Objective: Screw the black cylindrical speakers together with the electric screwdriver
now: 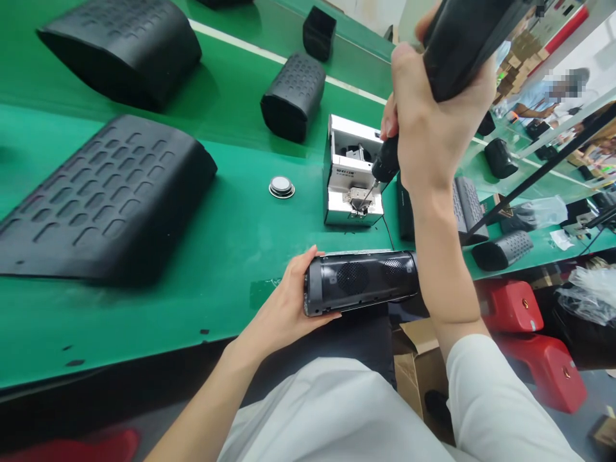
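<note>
My left hand (298,289) is wrapped round the left end of a long black speaker-like housing (368,279) with round perforated patches, held at the table's front edge. High on the right, my right hand (428,122) grips a black electric screwdriver (462,51) that points down and left. Its bit reaches the metal outlet of a white screw feeder (356,170) on the green table; whether a screw sits on the tip is too small to tell. Left of the feeder lies a small silver disc (282,187).
Large black textured covers (106,199) lie on the left, with a smaller one (294,96) behind. Red stools (543,372) and an open cardboard box (418,366) are below the table at right. A person (543,102) sits farther along the line.
</note>
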The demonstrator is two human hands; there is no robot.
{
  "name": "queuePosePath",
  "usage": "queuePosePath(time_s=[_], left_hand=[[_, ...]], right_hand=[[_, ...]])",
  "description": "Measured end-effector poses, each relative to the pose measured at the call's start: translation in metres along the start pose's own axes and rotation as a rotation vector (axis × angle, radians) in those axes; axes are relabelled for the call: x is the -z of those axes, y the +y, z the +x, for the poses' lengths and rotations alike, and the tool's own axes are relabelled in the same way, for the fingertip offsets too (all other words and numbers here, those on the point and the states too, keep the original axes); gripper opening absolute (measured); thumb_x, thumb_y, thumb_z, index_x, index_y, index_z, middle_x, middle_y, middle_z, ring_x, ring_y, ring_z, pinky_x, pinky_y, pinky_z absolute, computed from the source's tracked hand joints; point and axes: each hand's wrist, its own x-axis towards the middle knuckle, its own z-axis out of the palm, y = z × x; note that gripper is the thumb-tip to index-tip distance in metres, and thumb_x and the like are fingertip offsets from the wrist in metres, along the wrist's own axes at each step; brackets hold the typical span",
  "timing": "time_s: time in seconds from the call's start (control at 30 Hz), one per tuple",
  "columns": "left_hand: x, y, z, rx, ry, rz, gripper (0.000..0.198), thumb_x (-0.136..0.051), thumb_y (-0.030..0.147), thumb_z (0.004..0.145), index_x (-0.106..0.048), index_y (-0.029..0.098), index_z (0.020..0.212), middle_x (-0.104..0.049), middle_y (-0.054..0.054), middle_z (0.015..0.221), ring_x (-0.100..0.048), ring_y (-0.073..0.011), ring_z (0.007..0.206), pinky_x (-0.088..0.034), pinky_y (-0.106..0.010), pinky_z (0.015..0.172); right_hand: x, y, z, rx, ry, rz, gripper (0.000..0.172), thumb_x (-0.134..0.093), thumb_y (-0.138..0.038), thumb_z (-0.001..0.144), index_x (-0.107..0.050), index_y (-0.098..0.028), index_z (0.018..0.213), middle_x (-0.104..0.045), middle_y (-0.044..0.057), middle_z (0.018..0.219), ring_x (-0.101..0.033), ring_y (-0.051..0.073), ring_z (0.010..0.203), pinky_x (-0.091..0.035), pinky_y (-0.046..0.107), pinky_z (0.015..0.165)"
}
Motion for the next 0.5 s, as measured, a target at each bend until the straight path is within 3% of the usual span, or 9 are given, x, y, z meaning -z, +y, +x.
queuePosePath(time_s=[0.1,0.2,0.3,0.37,0.5], left_hand=[[0.001,0.001,0.0,0.01,-0.001,0.001,0.124,-0.093,0.034,0.092,-0.006,0.042,0.18,-0.047,-0.019,0.169,-0.059,-0.0428,0.155,-0.057,-0.064,0.123],[0.001,0.0,0.0,0.014,0.001,0.002,0.124,-0.093,0.034,0.092,-0.006,0.042,0.181,-0.047,-0.019,0.169,-0.059,-0.0429,0.155,-0.057,-0.064,0.123],[-0.002,-0.003,0.0,0.001,0.003,-0.009,0.122,-0.092,0.036,0.093,-0.007,0.043,0.181,-0.048,-0.019,0.168,-0.058,-0.0428,0.155,-0.056,-0.065,0.123],[-0.005,-0.006,0.0,-0.012,0.022,-0.029,0.121,-0.092,0.041,0.094,-0.008,0.043,0.181,-0.049,-0.019,0.168,-0.058,-0.0429,0.155,-0.055,-0.067,0.124],[0.001,-0.009,-0.001,-0.025,0.052,-0.145,0.124,-0.087,0.064,0.095,-0.002,0.041,0.182,-0.044,-0.022,0.174,-0.055,-0.0456,0.158,-0.051,-0.072,0.126]], right_hand=[[0.0,-0.003,-0.005,-0.054,0.033,-0.173,0.013,-0.053,-0.036,0.097,-0.042,-0.035,0.104,-0.065,-0.002,0.096,-0.068,0.019,0.085,-0.053,0.036,0.063],[-0.004,-0.009,-0.008,-0.018,0.088,-0.122,0.01,-0.053,-0.035,0.095,-0.046,-0.035,0.102,-0.062,-0.002,0.093,-0.065,0.017,0.074,-0.054,0.035,0.06],[-0.006,-0.016,-0.007,0.082,0.148,0.076,0.008,-0.061,-0.029,0.092,-0.058,-0.032,0.099,-0.058,-0.005,0.083,-0.053,0.014,0.058,-0.052,0.034,0.056],[-0.002,-0.023,-0.004,0.101,0.183,0.076,0.006,-0.064,-0.029,0.098,-0.06,-0.031,0.101,-0.052,-0.007,0.078,-0.045,0.012,0.052,-0.047,0.032,0.052],[0.026,-0.052,-0.001,-0.2,-0.042,-0.121,0.025,-0.078,-0.049,0.103,-0.06,-0.033,0.109,-0.048,-0.005,0.08,-0.062,0.017,0.061,-0.054,0.031,0.055]])
